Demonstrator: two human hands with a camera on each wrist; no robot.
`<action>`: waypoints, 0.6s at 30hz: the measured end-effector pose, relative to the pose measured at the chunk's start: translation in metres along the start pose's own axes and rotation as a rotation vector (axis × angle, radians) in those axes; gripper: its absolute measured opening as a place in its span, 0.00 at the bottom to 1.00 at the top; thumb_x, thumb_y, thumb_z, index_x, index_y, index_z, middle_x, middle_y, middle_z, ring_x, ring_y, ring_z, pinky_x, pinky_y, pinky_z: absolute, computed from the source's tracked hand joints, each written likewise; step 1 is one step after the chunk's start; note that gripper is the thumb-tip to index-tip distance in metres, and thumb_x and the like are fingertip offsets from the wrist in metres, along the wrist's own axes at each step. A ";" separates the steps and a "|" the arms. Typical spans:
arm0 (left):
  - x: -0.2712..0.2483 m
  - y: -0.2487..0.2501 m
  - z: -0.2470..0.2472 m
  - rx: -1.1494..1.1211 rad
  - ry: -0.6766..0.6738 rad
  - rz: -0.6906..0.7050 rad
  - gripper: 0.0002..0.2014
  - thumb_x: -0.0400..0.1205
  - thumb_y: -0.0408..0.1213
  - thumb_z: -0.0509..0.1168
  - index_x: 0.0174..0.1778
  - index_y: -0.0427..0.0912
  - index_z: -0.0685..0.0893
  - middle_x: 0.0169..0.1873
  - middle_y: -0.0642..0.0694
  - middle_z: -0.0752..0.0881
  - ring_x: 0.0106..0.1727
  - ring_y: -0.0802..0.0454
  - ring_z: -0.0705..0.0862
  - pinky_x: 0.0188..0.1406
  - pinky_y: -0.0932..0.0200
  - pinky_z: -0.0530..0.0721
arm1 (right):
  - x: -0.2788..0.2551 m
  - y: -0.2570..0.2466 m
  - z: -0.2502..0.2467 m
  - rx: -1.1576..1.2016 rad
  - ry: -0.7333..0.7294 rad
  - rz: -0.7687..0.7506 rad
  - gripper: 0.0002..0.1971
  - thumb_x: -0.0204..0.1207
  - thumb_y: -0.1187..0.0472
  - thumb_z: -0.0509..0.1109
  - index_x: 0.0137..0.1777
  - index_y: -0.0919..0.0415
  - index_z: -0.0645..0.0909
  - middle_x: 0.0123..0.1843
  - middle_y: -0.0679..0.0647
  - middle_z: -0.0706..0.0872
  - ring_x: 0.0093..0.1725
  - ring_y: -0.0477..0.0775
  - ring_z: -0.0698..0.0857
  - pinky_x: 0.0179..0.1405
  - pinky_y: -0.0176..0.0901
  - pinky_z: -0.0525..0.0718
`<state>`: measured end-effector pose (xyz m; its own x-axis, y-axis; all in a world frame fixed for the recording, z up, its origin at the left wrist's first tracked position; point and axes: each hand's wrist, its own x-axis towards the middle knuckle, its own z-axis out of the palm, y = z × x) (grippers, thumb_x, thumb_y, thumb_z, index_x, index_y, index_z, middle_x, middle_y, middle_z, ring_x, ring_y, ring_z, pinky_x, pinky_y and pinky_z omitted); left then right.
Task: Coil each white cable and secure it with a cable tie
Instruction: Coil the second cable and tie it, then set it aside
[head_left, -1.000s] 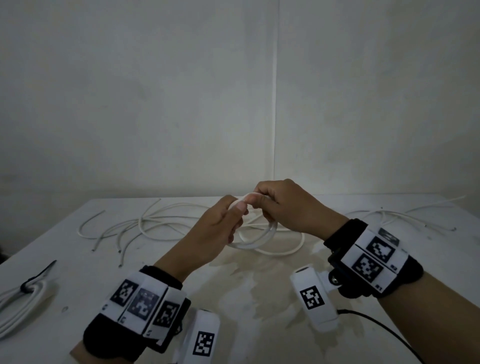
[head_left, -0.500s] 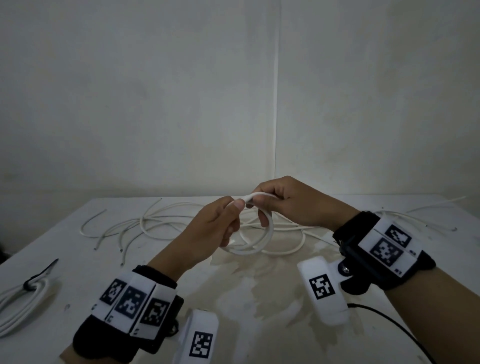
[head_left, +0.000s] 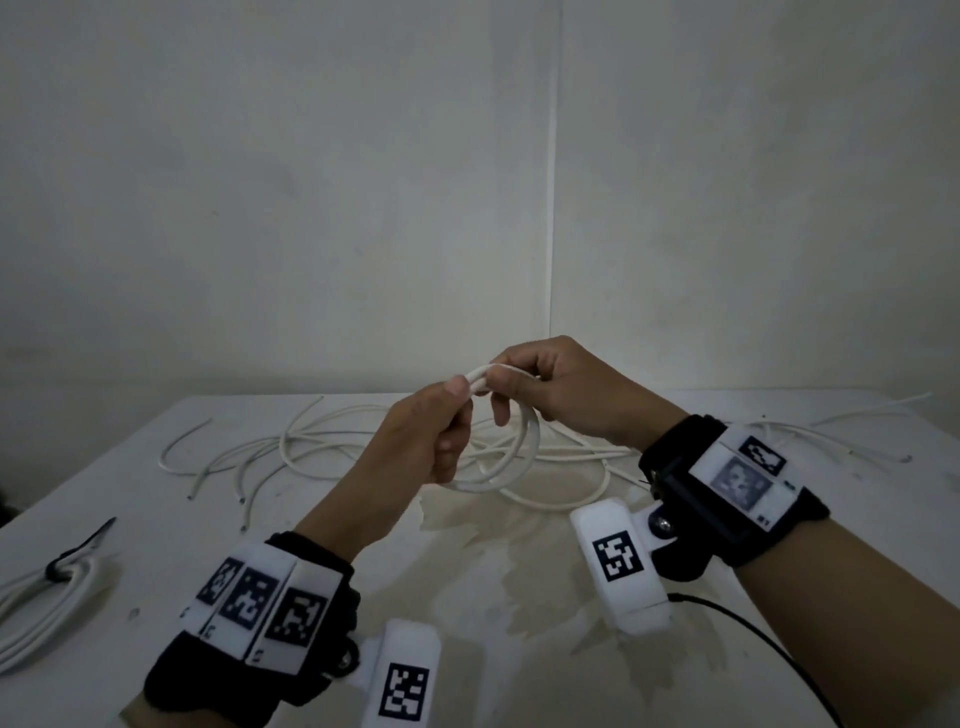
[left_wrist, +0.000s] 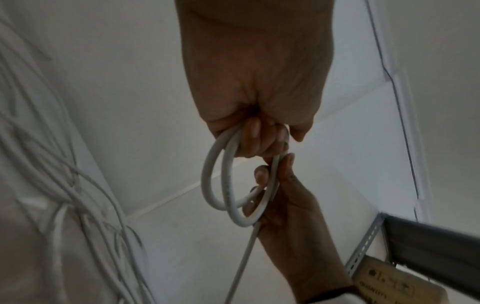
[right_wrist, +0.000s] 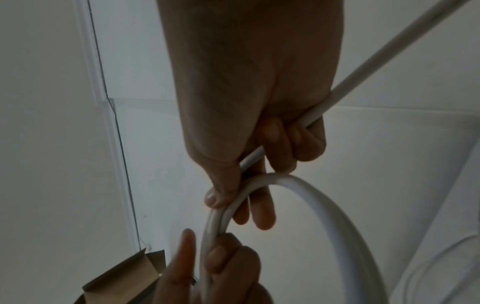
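Holding a small coil (head_left: 506, 457) of white cable in the air above the table (head_left: 363, 597), with two loops showing in the left wrist view. Left hand (head_left: 415, 452) nearest, fingers (left_wrist: 253, 133) curled round the top of the coil, thumb pressed on the strands. Right hand (head_left: 561, 395) just behind the coil, thumb and fingers (right_wrist: 267, 135) pinching the free run where it feeds into the next loop; tail trailing off past the right wrist. Behind the coil, loose cables (head_left: 311, 447) tangled on the table; left of the coil, near the table's edge, a finished bundle (head_left: 47, 592) bound with a dark tie.

Likely trouble: stiff cable springing open if the left thumb eases, loops unwinding. Tail possibly snagging in the tangle behind the coil and dragging the feed. No free tie visible near the coil, so one hand probably must let go to fetch one.
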<state>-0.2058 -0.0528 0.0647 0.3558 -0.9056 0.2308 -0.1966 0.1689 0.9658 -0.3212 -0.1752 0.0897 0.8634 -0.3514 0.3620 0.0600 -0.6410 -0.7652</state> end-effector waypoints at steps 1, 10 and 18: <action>0.001 0.001 0.000 -0.048 0.006 -0.017 0.18 0.86 0.41 0.48 0.30 0.42 0.70 0.16 0.56 0.64 0.18 0.60 0.59 0.16 0.69 0.61 | 0.000 0.000 0.000 0.005 0.002 0.003 0.11 0.82 0.61 0.60 0.42 0.56 0.83 0.30 0.47 0.83 0.26 0.35 0.75 0.28 0.22 0.70; 0.014 0.003 -0.023 -0.413 0.220 -0.030 0.18 0.87 0.43 0.49 0.31 0.44 0.69 0.15 0.57 0.63 0.13 0.64 0.58 0.10 0.72 0.56 | -0.011 0.031 -0.003 -0.084 0.217 0.071 0.15 0.84 0.63 0.55 0.51 0.68 0.83 0.37 0.48 0.82 0.24 0.28 0.77 0.28 0.21 0.71; 0.024 0.002 -0.061 -0.557 0.525 0.065 0.17 0.87 0.44 0.49 0.32 0.46 0.68 0.12 0.56 0.64 0.12 0.61 0.60 0.10 0.71 0.58 | -0.022 0.100 0.006 -0.744 0.304 -0.049 0.18 0.82 0.60 0.58 0.70 0.56 0.76 0.41 0.56 0.84 0.39 0.57 0.84 0.35 0.43 0.83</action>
<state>-0.1424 -0.0503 0.0794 0.7737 -0.6074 0.1804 0.2078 0.5122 0.8334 -0.3314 -0.2267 0.0020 0.6877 -0.4126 0.5973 -0.3474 -0.9095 -0.2282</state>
